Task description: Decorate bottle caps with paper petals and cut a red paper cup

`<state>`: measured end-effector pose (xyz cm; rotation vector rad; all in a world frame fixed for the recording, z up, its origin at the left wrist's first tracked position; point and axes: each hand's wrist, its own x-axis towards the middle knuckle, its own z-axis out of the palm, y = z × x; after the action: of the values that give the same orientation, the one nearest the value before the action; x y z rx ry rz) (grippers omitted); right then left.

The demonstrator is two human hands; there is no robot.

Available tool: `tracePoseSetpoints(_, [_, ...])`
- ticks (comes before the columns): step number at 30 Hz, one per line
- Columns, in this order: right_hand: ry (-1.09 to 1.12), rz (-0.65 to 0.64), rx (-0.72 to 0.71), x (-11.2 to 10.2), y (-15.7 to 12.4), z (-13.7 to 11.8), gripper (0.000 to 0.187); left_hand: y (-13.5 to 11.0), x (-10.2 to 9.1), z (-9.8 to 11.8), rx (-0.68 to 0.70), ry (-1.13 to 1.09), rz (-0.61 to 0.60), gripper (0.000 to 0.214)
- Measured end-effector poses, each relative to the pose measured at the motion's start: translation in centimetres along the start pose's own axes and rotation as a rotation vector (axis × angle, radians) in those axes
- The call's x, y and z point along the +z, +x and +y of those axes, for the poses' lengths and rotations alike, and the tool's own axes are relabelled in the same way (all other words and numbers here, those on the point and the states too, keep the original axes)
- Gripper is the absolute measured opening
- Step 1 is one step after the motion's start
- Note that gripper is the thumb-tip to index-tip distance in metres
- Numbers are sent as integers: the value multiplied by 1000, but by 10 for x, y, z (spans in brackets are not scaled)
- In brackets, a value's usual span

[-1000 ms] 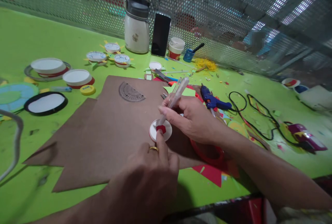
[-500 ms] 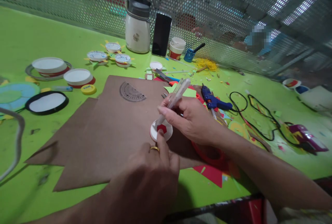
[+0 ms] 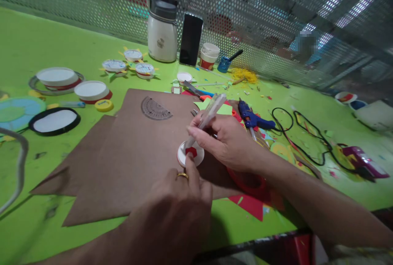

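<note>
A small round white lid point(image 3: 198, 157) with a red paper shape point(image 3: 191, 151) on top lies on brown cardboard point(image 3: 129, 150). My left hand point(image 3: 181, 207), a ring on one finger, presses a fingertip on the red shape and holds the lid still. My right hand point(image 3: 227, 140) grips a clear pen point(image 3: 208, 113) whose tip touches the lid's top beside the red shape.
A clear protractor point(image 3: 154, 109) lies on the cardboard. Scissors point(image 3: 193, 89), a blue glue gun point(image 3: 253, 119) with black cable point(image 3: 307, 134), paper scraps and red paper point(image 3: 250, 205) sit to the right. White lids point(image 3: 91, 91), a jug point(image 3: 161, 27), a phone point(image 3: 190, 40) stand behind.
</note>
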<state>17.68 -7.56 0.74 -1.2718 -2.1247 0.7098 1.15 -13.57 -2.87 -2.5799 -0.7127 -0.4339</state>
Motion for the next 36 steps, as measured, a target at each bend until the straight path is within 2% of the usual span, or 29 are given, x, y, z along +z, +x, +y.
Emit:
tracePoseSetpoints(2, [-2, -2, -1, 0, 0, 0, 25, 0, 1, 0, -9, -9, -35, 29])
tracePoseSetpoints(6, [-7, -8, 3, -2, -1, 1, 25, 3, -3, -1, 8, -47, -183, 27])
tracePoseSetpoints(8, [-4, -10, -5, -2, -1, 2, 24, 3, -5, -2, 11, -42, -206, 27])
tracePoseSetpoints(20, [-23, -2, 15, -6, -1, 1, 23, 9, -8, -5, 56, -49, -218, 25])
tracePoseSetpoints(26, [-14, -7, 40, -6, -1, 2, 24, 7, -4, -1, -11, -45, -215, 20])
tracePoseSetpoints(36, [-11, 0, 46, -6, -1, 1, 24, 8, -9, -6, 37, -30, -215, 22])
